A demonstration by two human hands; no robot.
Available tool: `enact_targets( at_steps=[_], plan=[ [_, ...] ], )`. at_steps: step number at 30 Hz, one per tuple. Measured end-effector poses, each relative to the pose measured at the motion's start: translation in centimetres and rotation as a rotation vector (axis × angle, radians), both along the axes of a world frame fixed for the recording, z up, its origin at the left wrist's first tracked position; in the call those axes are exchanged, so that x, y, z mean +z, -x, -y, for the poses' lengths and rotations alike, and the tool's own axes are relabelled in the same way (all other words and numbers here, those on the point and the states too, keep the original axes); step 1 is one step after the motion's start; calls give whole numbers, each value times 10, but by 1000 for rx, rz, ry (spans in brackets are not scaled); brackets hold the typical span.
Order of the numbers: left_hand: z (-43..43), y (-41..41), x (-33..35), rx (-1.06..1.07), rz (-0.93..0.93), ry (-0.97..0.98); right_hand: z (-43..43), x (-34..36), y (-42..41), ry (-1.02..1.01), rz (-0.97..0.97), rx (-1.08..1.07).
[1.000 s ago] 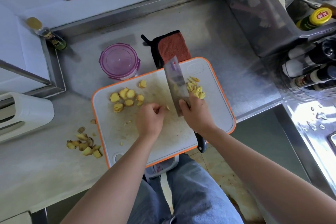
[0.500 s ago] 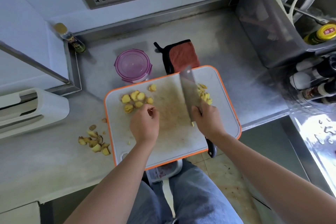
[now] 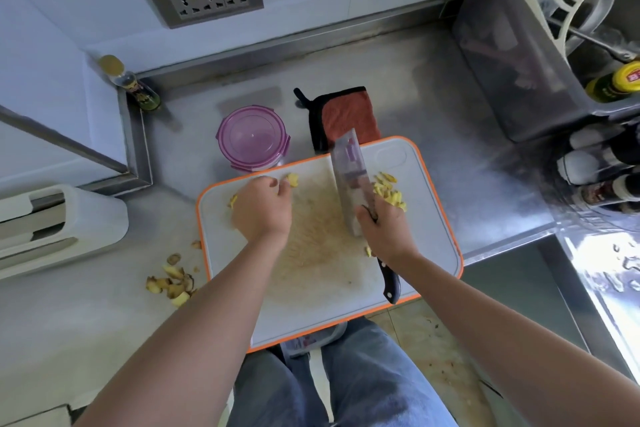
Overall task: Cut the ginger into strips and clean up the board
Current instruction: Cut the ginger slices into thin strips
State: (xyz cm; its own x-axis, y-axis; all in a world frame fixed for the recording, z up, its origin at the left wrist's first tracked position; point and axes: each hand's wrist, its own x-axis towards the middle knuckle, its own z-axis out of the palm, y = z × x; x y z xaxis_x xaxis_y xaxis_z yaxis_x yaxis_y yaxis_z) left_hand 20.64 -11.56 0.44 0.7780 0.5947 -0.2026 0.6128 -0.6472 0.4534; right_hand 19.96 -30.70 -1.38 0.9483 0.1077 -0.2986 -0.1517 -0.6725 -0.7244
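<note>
Your right hand (image 3: 384, 230) grips the cleaver (image 3: 346, 180); rest its edge on the board (image 3: 429, 236). Your left hand (image 3: 261, 208) curls over ginger slices (image 3: 292, 179), grip hidden: stack them flat, clear of the cut strips (image 3: 388, 189) beyond.

Yellow ginger strips (image 3: 388, 189) heaped on the orange-rimmed white board (image 3: 433, 218).

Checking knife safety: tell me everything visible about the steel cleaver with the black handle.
The steel cleaver has a broad, rectangular, reflective blade and a black handle. The right hand grips it where blade meets handle. It stands edge down on the white, orange-rimmed cutting board, tip pointing away from the person, beside the pile of yellow ginger strips.
</note>
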Motion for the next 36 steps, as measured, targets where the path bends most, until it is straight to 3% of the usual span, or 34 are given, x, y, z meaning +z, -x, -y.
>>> enact_targets(
  at_steps=[12,22,26,31,36],
  plan=[
    [5,-19,-19,-65,-48,-51,2,-10,1,-62,62,42],
    [28,-5,-15,-37,224,101,8,14,9,-129,84,56],
    [39,14,-11,171,284,265,30,16,14,-4,-36,172],
    [38,40,-11,359,301,326,57,23,17,50,-218,357],
    [48,50,-15,446,209,585,69,17,18,206,-186,561]
  ],
)
